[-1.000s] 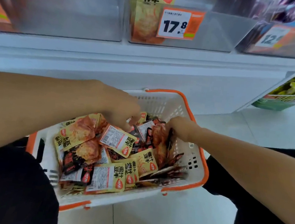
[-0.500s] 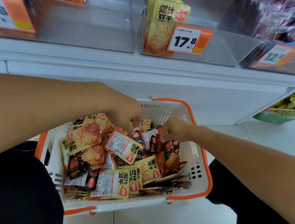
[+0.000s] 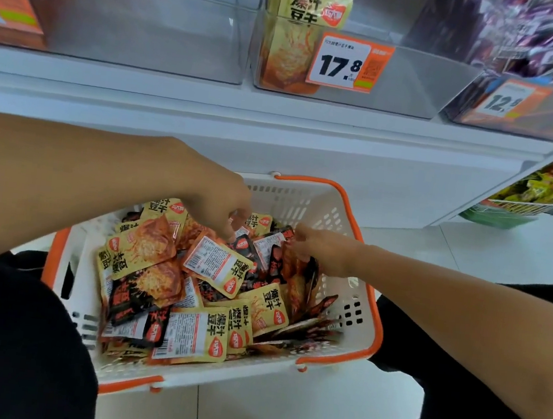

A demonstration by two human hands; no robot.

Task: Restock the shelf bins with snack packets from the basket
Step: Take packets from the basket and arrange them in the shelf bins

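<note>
A white basket (image 3: 357, 316) with orange handles sits on the floor between my knees, heaped with yellow snack packets (image 3: 205, 334) and black-and-orange snack packets (image 3: 128, 299). My left hand (image 3: 215, 202) reaches over the far side of the heap, its curled fingertips pinching the edge of a small packet (image 3: 242, 230). My right hand (image 3: 326, 254) comes in from the right and grips a black-and-orange packet (image 3: 279, 261) at the heap's right side. Above, a clear shelf bin (image 3: 417, 84) with a 17.8 price tag (image 3: 345, 64) holds a few upright yellow packets (image 3: 300, 29).
Left of that bin stands a clear bin (image 3: 150, 36) with little in it. A bin of purple packets (image 3: 540, 60) tagged 12.9 is on the right. A white shelf ledge (image 3: 245, 109) runs below the bins. A wire rack of packets (image 3: 524, 199) hangs low at the right.
My view has tilted up, showing more of the bins. My right hand has shifted left along the heap onto the black-and-orange packets; my left hand stays at the far side.
</note>
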